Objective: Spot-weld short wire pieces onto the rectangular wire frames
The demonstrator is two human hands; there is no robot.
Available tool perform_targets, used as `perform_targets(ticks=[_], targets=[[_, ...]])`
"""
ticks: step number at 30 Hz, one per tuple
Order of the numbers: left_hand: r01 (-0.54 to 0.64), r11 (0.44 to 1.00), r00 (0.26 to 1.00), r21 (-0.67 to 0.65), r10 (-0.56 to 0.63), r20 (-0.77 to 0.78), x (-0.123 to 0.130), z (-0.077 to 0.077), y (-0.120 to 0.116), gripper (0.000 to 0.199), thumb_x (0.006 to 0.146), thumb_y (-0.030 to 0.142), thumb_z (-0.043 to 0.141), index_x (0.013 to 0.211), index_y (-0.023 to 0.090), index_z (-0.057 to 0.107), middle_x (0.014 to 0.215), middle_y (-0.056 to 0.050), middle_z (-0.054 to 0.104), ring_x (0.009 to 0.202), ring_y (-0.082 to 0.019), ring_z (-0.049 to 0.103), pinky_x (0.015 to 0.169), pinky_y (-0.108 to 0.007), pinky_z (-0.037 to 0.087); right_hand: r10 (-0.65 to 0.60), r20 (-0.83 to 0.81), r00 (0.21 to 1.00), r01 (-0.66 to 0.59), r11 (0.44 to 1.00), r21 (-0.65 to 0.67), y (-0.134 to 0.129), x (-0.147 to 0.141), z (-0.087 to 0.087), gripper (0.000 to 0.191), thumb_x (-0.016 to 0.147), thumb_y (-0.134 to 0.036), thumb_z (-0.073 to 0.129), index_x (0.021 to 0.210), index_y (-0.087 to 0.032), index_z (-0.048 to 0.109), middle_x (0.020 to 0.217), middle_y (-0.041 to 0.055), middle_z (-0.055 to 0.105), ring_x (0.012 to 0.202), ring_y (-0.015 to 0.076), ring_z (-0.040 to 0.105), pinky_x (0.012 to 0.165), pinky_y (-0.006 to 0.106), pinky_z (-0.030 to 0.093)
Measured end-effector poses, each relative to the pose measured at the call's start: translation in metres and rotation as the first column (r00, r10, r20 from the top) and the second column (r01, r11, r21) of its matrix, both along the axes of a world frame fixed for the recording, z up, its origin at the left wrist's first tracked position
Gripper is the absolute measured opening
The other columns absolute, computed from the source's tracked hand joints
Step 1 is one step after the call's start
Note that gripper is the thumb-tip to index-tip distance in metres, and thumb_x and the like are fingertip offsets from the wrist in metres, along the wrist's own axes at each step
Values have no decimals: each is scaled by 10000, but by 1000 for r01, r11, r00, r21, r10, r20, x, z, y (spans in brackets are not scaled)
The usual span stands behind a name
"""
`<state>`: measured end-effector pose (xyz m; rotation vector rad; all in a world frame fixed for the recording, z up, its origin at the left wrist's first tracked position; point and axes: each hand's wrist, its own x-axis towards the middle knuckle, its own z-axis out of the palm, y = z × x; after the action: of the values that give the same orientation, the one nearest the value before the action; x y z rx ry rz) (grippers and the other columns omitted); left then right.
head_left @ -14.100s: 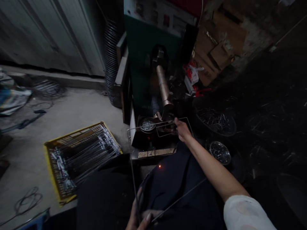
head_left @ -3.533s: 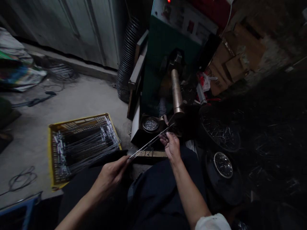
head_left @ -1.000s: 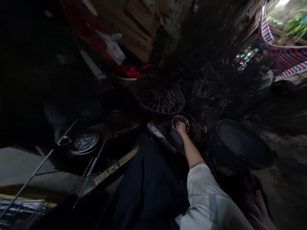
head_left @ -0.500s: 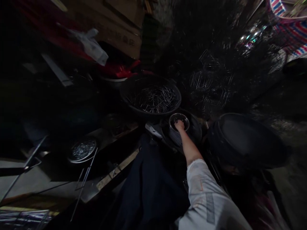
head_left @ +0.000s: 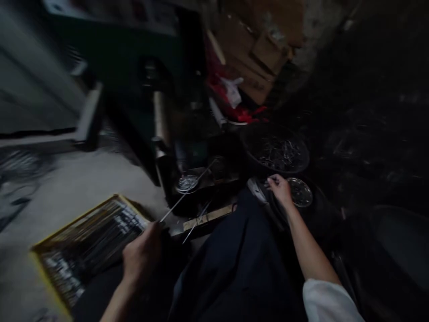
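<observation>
My left hand [head_left: 142,248] is closed around the lower end of a thin metal rod [head_left: 179,201], which slants up and to the right. Just past the rod's middle is a small round dish [head_left: 187,189] heaped with small shiny metal pieces. My right hand [head_left: 280,190] is beside the left rim of a round bowl [head_left: 311,197] that has a few small pieces in it. Its fingers are pinched together; whatever is between them is too small and blurred to make out.
Behind the bowl stands a wide dark basin [head_left: 303,167] of bent wire pieces. A yellow-edged crate [head_left: 45,279] packed with metal rods lies at the lower left. A machine [head_left: 161,120] with a dark frame rises ahead. Cardboard boxes [head_left: 250,80] and a red bag [head_left: 246,116] sit behind.
My view has swung left. My right hand has come out of the bowl to its left side, fingers pinched. My left hand has come into view holding the rod.
</observation>
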<state>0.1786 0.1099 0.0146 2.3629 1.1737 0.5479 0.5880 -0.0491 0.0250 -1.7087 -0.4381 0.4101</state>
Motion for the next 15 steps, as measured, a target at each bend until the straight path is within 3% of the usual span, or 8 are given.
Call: perform_targets(ticks=[2,4,7,10,15], targets=[[-101,990,992,97,107,-61,-9,-5,0,284,966,269,372,933,153,629,618,-31,591,508,-202,550,505,-310,322,204,-71,976,-198,977,80,36,-67,-3,87,757,-270,764,797,-227,700,695,15,695,615,159,678,561,266,539],[-122,980,985,156,138,-102,-4,-10,-1,264,937,223,383,902,154,636,585,-52,615,513,-236,588,506,-313,271,398,-229,888,-357,912,201,69,-134,-9,187,730,-342,789,820,-201,705,684,13,698,588,163,687,517,253,542],[-124,971,980,205,152,-128,11,-13,-2,259,947,204,380,900,160,631,592,-66,654,543,-241,630,502,-301,246,468,-414,781,-380,881,280,109,-210,-18,339,666,-439,815,768,-157,657,637,9,692,514,138,669,467,213,526],[-131,966,975,223,166,-146,19,-12,-1,264,964,205,376,908,168,631,620,-69,681,565,-234,656,495,-295,242,476,-549,688,-313,876,368,132,-246,-16,408,650,-477,820,786,-154,610,688,29,711,578,150,705,492,201,539],[-145,966,970,215,182,-164,21,-5,8,281,980,212,362,927,164,634,660,-82,705,620,-250,692,490,-296,269,508,-559,655,-282,851,442,144,-257,1,365,679,-429,818,806,-178,585,711,27,709,742,197,742,577,240,591]])
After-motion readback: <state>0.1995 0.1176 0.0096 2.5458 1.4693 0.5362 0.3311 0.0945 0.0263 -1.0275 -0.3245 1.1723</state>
